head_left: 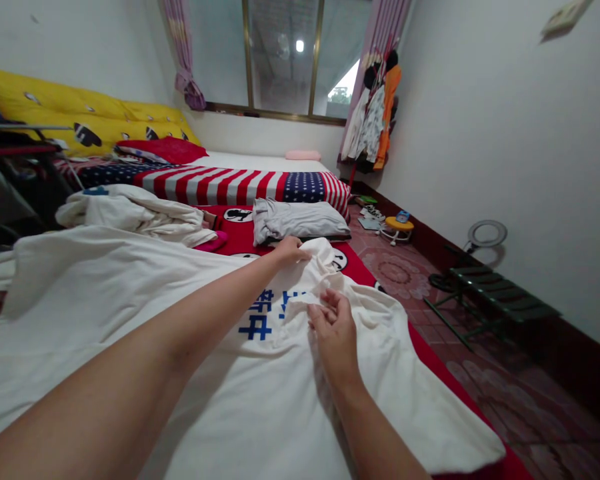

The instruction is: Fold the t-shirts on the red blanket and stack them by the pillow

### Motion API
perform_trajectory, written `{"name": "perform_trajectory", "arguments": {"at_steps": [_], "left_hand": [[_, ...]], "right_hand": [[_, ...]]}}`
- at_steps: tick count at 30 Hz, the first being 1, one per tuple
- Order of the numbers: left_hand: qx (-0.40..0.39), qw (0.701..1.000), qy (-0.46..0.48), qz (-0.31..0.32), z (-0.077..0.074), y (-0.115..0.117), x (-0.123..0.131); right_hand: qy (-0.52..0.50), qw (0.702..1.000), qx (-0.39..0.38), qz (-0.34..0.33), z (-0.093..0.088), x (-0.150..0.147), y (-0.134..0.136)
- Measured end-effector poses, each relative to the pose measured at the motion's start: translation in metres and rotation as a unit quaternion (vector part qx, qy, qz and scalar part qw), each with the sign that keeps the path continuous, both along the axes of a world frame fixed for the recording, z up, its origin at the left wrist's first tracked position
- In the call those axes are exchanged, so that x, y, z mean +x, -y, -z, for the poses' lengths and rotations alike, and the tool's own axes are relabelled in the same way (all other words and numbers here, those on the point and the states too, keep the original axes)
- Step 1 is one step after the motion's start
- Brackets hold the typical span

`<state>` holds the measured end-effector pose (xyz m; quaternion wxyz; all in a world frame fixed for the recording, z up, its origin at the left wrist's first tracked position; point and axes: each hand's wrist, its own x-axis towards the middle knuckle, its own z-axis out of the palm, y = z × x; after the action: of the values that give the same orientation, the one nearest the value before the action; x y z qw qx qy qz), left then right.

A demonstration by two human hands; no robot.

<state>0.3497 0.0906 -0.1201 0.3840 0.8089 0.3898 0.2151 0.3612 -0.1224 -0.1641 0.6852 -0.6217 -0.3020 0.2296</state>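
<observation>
A white T-shirt with blue printed characters lies spread over a red bedspread. Its collar and sleeve side are bunched toward the right. My left hand reaches across the shirt and pinches the cloth at its far edge, near the collar. Closer to me, my right hand has its fingers curled together on a raised fold of the shirt beside the print, gripping the cloth. Part of the print is hidden under the folds.
Beyond the shirt sits a folded grey garment pile. At the left lies a heap of white clothes. A bed with a striped, starred cover stands behind. On the floor at right are a dark green folding bench and a yellow stool.
</observation>
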Motion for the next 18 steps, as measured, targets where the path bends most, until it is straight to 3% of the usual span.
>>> {"name": "perform_trajectory", "arguments": {"at_steps": [6,10,15,18], "left_hand": [[-0.118,0.982,0.138,-0.044,-0.012,0.006,-0.006],[-0.163,0.968,0.179,-0.068,-0.027,0.006,-0.007],[-0.206,0.965,0.165,-0.004,-0.051,0.001,-0.008],[-0.190,0.964,0.185,0.013,-0.067,0.004,-0.007]], "right_hand": [[-0.120,0.991,0.052,0.012,0.000,0.005,-0.003],[-0.120,0.992,0.034,0.006,-0.001,0.005,-0.003],[-0.110,0.993,0.035,0.000,0.001,0.006,-0.004],[-0.121,0.992,0.046,-0.002,0.000,0.006,-0.005]]}}
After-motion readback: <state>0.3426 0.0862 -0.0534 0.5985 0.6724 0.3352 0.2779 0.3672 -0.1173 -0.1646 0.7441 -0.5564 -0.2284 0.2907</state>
